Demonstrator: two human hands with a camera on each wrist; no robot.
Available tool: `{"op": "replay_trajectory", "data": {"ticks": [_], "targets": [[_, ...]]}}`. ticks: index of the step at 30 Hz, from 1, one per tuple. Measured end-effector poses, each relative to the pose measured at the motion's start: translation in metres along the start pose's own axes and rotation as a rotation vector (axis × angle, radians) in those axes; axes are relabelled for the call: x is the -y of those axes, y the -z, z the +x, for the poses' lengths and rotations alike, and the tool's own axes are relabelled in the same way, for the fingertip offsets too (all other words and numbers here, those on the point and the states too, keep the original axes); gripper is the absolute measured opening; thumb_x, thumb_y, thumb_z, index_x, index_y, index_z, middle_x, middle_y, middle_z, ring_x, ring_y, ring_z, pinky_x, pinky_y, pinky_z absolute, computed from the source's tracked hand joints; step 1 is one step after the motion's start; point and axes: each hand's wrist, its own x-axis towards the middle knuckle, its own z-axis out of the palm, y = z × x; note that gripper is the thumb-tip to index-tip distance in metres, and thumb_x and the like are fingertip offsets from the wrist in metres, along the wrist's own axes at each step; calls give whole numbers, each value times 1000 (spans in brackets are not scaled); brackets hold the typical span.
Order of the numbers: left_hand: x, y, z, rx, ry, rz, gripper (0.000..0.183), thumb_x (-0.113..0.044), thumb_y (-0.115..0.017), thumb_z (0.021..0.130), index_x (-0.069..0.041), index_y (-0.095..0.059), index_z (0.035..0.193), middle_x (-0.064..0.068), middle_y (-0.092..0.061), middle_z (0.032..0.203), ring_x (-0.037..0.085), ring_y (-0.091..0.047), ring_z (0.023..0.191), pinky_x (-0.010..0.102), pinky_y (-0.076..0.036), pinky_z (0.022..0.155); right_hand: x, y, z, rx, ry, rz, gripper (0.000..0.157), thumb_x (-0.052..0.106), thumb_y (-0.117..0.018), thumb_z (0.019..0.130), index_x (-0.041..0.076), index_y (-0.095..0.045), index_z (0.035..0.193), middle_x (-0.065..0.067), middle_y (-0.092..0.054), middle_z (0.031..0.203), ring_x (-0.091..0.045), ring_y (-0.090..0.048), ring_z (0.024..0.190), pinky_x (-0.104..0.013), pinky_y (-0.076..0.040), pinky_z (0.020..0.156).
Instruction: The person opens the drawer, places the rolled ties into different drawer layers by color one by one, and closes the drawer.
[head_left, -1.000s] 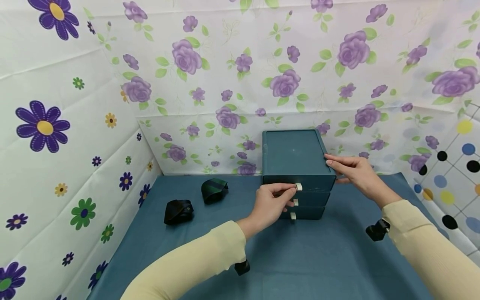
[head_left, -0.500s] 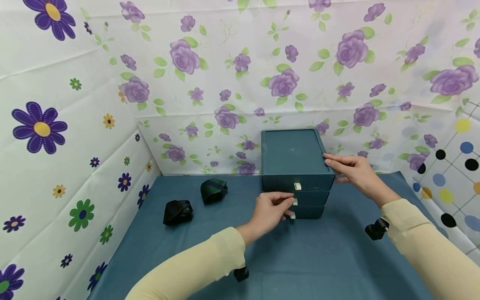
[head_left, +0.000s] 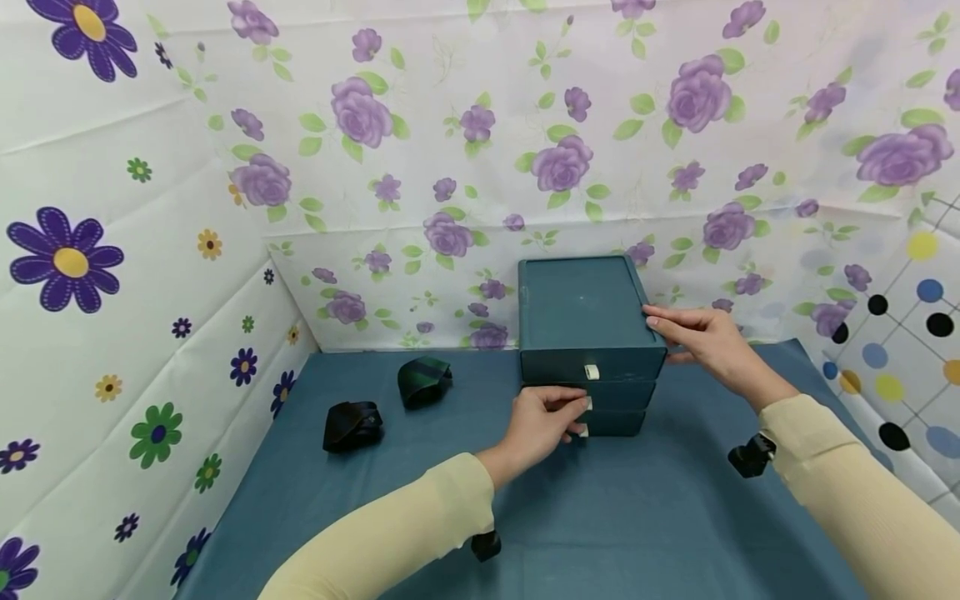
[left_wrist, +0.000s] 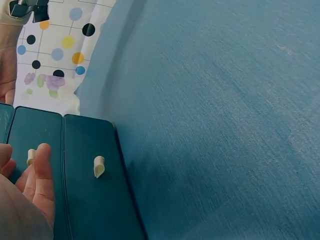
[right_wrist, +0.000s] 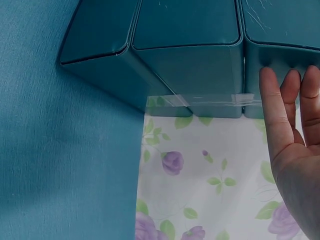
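Note:
A dark teal chest of three stacked drawers (head_left: 585, 302) stands at the back of the table, each drawer with a small cream pull tab. My left hand (head_left: 536, 423) is at the front, its thumb and index finger pinching the middle drawer's pull tab (left_wrist: 31, 156). Below it shows the bottom drawer's tab (left_wrist: 99, 166); the top drawer's tab (head_left: 592, 372) is free of the hand. All the drawers look closed. My right hand (head_left: 705, 343) steadies the top unit, with straight fingers against its right side, as the right wrist view shows (right_wrist: 295, 135).
Two rolled neckties lie left of the chest, a black one (head_left: 352, 427) and a dark green one (head_left: 424, 382). The blue cloth-covered table (head_left: 615, 525) meets a floral sheet (head_left: 420, 167) behind. Clear tape (right_wrist: 210, 100) crosses the chest's back edge.
My left hand has gone down from the top drawer's tab to the middle one. The right hand stays on the chest's side. The whole head view has shifted slightly.

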Motion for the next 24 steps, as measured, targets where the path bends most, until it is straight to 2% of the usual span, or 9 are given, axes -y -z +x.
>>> {"op": "replay_trajectory", "data": {"ticks": [4,8,10,13,16,24], "targets": [[2,-1,2,-1,8,2,27,-19,-61,92,-7,-67,116,16,-69,106,40,-67,84,48,-57,71,1,0,0,-2,5,-10,46,47,-56,90,28,-55,132,1,-44,145,-3,-55,110,-39,-57,80],[5,-2,4,6,19,17,26,-19,-61,92,-8,-68,115,13,-71,103,28,-70,77,45,-57,69,1,0,-1,-11,0,-18,46,48,-57,90,29,-56,131,1,-45,145,-12,-57,104,-38,-57,78],[9,-3,5,9,21,21,26,-19,-61,92,-8,-68,114,10,-72,99,26,-70,76,44,-57,68,2,0,-1,-12,-3,-17,46,48,-57,89,29,-56,131,1,-45,144,-14,-58,102,-38,-57,77],[18,-5,10,15,16,8,26,-20,-62,92,-9,-69,114,7,-72,95,33,-69,80,44,-58,68,2,0,0,-13,-8,-7,46,48,-58,89,29,-56,131,2,-49,140,-16,-57,99,-39,-58,76],[27,-7,17,11,6,1,25,-22,-62,91,-10,-69,113,10,-72,98,40,-67,83,42,-58,67,2,0,0,-14,-11,7,46,47,-58,89,28,-56,131,1,-53,133,-17,-56,94,-41,-58,74],[39,-10,24,3,9,18,23,-25,-63,91,-15,-71,110,14,-70,103,36,-69,82,34,-58,63,1,0,1,-20,-12,15,46,46,-58,89,28,-56,131,2,-54,128,-18,-55,91,-42,-58,72]]}}
